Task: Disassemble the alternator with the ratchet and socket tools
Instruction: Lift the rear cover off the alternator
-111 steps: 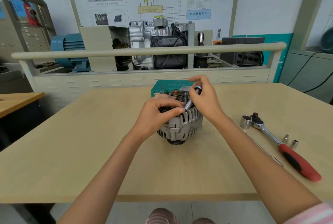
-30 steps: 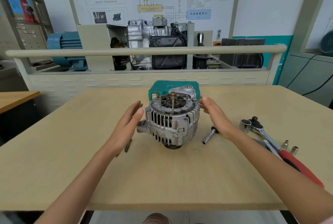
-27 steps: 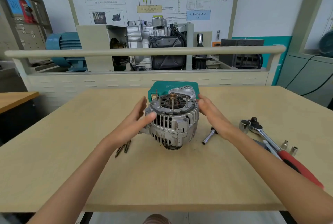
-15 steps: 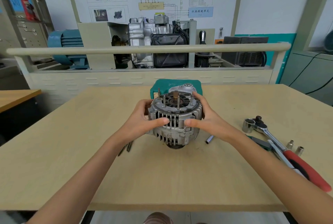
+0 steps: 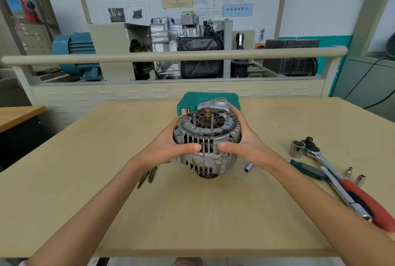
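Both hands clasp the alternator (image 5: 206, 141), which sits upright near the middle of the table (image 5: 89, 180) with its shaft and studs pointing up. The left hand (image 5: 168, 145) wraps the housing's left side, fingers curled round the back and the thumb lying flat across the front fins. The right hand (image 5: 245, 142) mirrors it on the right side, fingers reaching up behind the rim and the thumb pressed along the front, its tip close to the left thumb's. Whether the alternator rests on the table or is raised slightly cannot be told. A small socket (image 5: 249, 167) lies on the table just right of the alternator, under the right wrist. Two bolts (image 5: 147, 177) lie by the left wrist. The ratchet (image 5: 342, 177), with a large socket on its head, lies well to the right beside a green-handled tool (image 5: 307, 170) and two small sockets (image 5: 353, 176). A green case (image 5: 190, 100) stands behind the alternator.
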`<move>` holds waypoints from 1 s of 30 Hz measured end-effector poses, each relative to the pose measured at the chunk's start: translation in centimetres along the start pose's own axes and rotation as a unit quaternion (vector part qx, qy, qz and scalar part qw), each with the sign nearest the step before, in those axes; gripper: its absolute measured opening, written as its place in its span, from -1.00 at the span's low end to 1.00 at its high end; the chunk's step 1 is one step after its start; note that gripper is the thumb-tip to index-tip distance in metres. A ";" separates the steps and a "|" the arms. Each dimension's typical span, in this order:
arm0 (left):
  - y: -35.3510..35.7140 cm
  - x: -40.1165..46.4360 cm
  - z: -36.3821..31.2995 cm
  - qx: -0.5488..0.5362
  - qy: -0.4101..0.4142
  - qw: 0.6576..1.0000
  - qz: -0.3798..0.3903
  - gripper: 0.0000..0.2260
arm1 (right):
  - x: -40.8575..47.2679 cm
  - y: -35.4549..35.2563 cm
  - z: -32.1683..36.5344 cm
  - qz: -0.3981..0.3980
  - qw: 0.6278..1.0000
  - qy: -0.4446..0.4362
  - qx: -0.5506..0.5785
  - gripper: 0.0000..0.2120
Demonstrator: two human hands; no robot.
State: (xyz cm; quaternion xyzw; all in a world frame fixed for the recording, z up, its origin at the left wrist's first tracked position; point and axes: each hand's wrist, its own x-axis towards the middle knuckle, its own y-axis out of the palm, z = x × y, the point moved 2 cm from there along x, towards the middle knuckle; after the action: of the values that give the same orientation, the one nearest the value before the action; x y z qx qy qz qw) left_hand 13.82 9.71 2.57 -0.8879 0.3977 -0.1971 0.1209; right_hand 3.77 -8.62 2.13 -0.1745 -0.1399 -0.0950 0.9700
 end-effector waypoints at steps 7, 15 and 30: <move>0.5 -0.3 -0.2 0.007 0.021 0.999 -0.042 -0.34 | 0.1 0.5 0.5 -0.025 0.999 -0.022 0.014 0.27; 1.8 -0.1 -3.8 -0.017 0.046 0.990 -0.135 -0.30 | 0.6 0.0 3.1 -0.066 0.995 -0.042 0.066 0.11; -1.7 2.1 -10.2 0.053 -0.001 0.985 -0.166 0.02 | 4.2 -2.9 8.6 -0.110 0.993 -0.032 0.023 -0.11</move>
State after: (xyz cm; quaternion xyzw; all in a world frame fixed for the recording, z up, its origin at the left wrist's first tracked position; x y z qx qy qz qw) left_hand 11.64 8.69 12.89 -0.9340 0.2337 -0.2348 0.1335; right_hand 4.95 -8.74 12.09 -0.1386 -0.1910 -0.1921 0.9526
